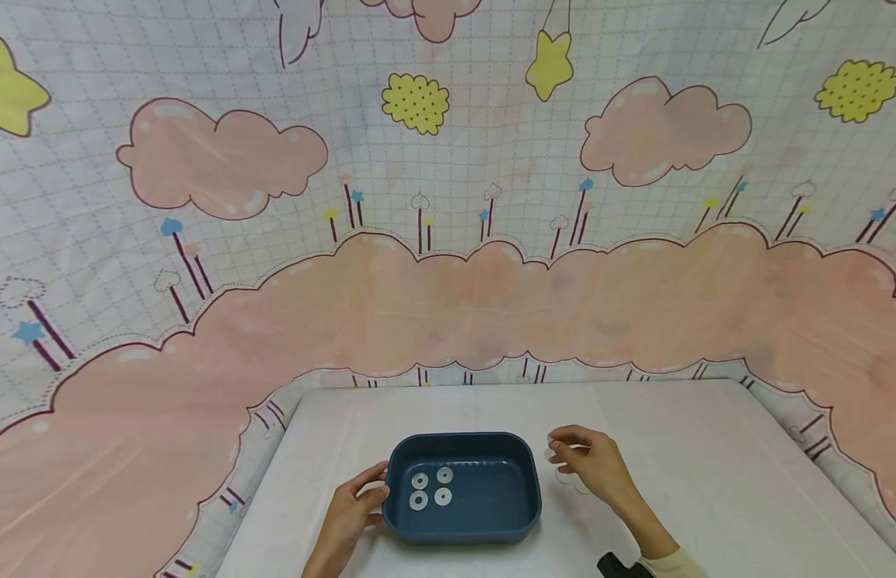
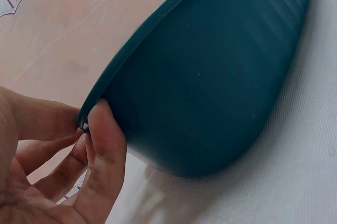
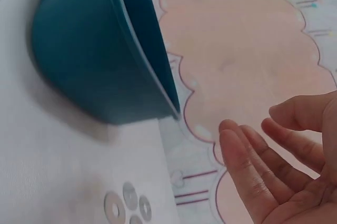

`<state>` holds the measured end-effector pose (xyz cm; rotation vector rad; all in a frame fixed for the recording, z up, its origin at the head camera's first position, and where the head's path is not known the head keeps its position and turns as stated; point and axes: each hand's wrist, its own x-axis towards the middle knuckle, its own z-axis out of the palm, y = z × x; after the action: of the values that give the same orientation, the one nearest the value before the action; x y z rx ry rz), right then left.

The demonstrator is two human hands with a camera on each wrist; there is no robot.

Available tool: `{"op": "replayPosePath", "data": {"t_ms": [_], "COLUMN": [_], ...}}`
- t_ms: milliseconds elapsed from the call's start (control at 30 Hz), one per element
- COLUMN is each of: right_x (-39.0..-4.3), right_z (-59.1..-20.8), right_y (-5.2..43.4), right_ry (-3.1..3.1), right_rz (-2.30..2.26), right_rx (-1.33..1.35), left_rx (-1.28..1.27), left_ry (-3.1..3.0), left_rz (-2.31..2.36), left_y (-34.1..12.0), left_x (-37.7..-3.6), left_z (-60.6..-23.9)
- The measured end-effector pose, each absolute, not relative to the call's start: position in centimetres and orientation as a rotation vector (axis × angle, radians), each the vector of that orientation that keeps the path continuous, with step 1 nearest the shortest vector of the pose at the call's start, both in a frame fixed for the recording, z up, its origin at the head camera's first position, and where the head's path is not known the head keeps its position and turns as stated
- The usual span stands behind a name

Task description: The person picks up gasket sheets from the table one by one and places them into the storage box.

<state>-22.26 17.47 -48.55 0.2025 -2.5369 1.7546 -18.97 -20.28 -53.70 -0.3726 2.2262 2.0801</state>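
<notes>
**Left hand steadies the blue tub; right hand hovers over loose washers**

A dark teal plastic tub sits on the white table, near the front edge at about 6 o'clock of the tabletop. It is a rounded rectangle with a thin rolled rim and faint ribbing along its outer wall, matte and smooth. Four flat white washers lie on its floor toward the left end, close together in a rough square, each a thin ring with a small centre hole.

The left hand meets the tub at its 9 o'clock end. In the left wrist view the thumb presses against the outer wall just under the rim while the other fingers curl loosely behind it; this reads as a bracing hold that keeps the light tub from sliding, not a lift.

The right hand is at the tub's 3 o'clock side, apart from it, fingers relaxed and slightly bent, holding nothing that can be seen. Beneath it, more washers lie on the table, pale and nearly the cloth's own colour, just beside the tub's outer wall.

Behind the table hangs a cartoon backdrop of pink clouds and yellow stars on a grid print.
</notes>
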Motion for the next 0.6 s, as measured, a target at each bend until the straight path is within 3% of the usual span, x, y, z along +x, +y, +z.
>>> {"op": "replayPosePath", "data": {"t_ms": [600], "right_x": [-24.0], "right_z": [-50.6], "right_y": [21.0], "right_ry": [-2.619], "right_rz": [1.477], "right_rx": [0.119], "left_rx": [-0.357], "left_ry": [2.218], "left_rz": [2.087], "left_y": [-20.4], "left_x": [-19.0], "left_z": [-53.7]}}
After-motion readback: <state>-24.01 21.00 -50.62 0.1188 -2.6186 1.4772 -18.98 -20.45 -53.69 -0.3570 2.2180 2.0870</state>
